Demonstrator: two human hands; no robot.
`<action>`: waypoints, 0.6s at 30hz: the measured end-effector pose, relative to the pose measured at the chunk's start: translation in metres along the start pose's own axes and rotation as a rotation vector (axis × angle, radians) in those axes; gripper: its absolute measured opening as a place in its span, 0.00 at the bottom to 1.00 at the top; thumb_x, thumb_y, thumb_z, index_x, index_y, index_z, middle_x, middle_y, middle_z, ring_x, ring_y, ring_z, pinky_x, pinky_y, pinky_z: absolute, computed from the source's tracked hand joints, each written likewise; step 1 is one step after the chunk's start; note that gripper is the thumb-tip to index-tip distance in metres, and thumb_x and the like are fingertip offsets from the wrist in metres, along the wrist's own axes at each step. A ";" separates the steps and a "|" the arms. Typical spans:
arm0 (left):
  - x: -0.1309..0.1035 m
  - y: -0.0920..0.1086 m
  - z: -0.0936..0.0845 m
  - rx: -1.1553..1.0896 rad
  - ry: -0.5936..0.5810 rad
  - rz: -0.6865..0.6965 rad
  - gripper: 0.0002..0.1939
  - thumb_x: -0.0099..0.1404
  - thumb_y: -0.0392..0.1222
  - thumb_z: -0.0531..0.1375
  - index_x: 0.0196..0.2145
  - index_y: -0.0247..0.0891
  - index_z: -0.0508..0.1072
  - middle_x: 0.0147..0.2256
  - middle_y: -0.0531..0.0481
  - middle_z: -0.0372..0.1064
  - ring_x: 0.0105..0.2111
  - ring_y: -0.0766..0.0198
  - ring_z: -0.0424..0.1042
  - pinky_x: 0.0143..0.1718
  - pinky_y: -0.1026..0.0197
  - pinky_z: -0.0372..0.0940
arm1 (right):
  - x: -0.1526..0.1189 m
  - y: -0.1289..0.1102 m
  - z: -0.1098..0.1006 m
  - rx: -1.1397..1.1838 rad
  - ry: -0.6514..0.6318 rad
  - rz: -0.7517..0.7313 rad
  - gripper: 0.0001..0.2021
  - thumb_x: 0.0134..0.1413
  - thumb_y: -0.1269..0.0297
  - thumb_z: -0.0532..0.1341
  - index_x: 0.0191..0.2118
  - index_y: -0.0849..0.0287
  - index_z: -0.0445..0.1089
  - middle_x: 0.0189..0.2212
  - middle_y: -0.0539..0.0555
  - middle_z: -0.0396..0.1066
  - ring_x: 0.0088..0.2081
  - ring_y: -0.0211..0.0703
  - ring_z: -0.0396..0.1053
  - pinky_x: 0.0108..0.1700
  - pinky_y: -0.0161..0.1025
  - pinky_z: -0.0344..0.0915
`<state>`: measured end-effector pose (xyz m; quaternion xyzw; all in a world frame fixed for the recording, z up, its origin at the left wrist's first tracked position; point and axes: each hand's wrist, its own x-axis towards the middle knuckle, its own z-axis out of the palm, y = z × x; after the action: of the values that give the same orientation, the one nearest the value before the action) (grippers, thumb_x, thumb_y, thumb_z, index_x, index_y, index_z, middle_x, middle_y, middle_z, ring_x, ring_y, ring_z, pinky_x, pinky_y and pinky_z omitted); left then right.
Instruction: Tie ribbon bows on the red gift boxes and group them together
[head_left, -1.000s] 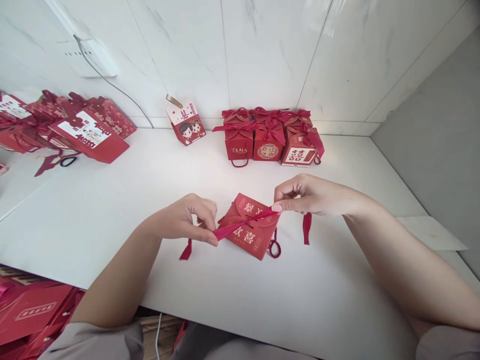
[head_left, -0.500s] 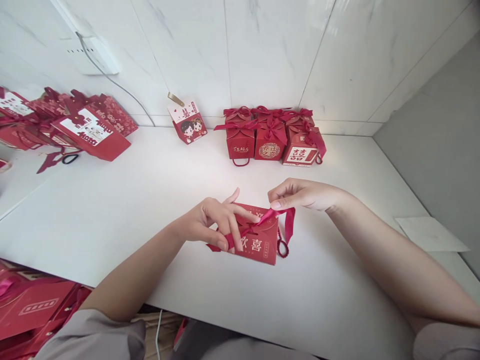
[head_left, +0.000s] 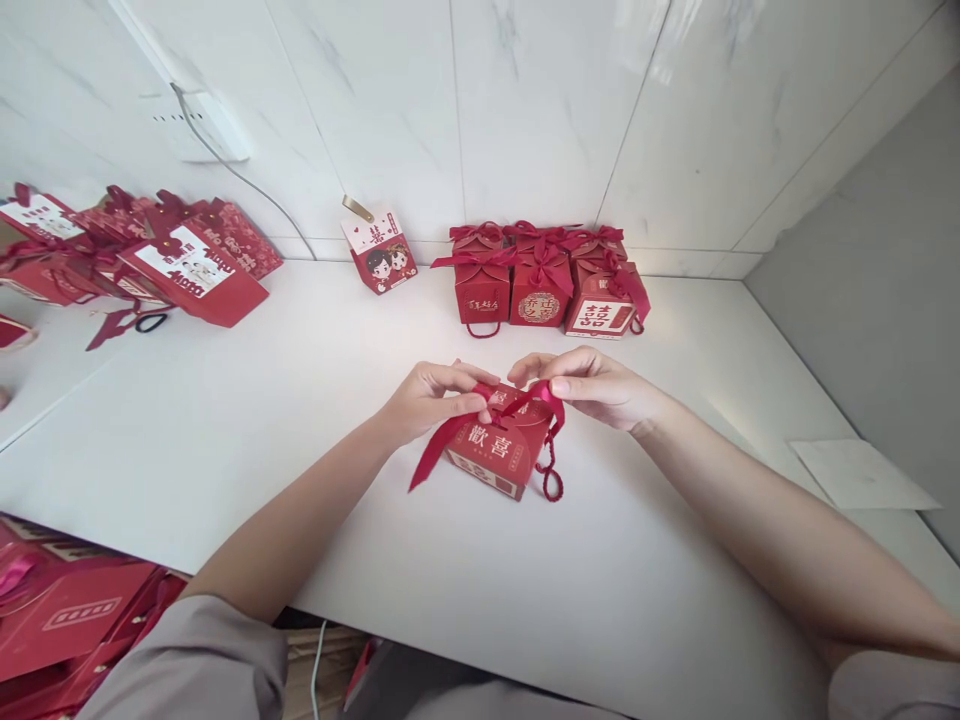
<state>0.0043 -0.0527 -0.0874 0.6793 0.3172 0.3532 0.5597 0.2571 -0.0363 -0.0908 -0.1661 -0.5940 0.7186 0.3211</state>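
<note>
A red gift box (head_left: pixel 495 455) with pale lettering rests on the white table, its top flaps closed together. A red ribbon (head_left: pixel 435 455) crosses the top of the box, one tail hanging down at the left. My left hand (head_left: pixel 442 395) pinches the ribbon's left part between thumb and fingers. At the box's right, my right hand (head_left: pixel 577 385) grips the other end of the ribbon, which loops over beside the thumb. A dark red cord loop (head_left: pixel 553 485) dangles from the box's right side onto the table.
Several red gift boxes (head_left: pixel 540 285) tied with ribbon stand at the wall. Left of them is a box with cartoon figures (head_left: pixel 382 260). More red boxes (head_left: pixel 199 275) crowd the far left; others (head_left: pixel 75 610) lie lower left. A white sheet (head_left: pixel 862 472) lies at the right.
My left hand has gone from fingers spread over the box to pinching the ribbon. My right hand has come lower and closer to the box's top. The box has turned and shifted slightly away.
</note>
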 end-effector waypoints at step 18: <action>-0.002 0.010 0.011 0.289 0.065 -0.043 0.08 0.56 0.44 0.69 0.36 0.43 0.82 0.45 0.47 0.76 0.47 0.56 0.73 0.68 0.43 0.36 | 0.001 0.007 0.029 -0.344 0.124 -0.079 0.12 0.55 0.61 0.66 0.45 0.54 0.78 0.32 0.51 0.72 0.33 0.38 0.67 0.36 0.38 0.66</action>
<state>0.0126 -0.0621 -0.0790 0.7341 0.3971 0.3136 0.4528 0.2366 -0.0581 -0.0909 -0.2391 -0.6932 0.5818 0.3518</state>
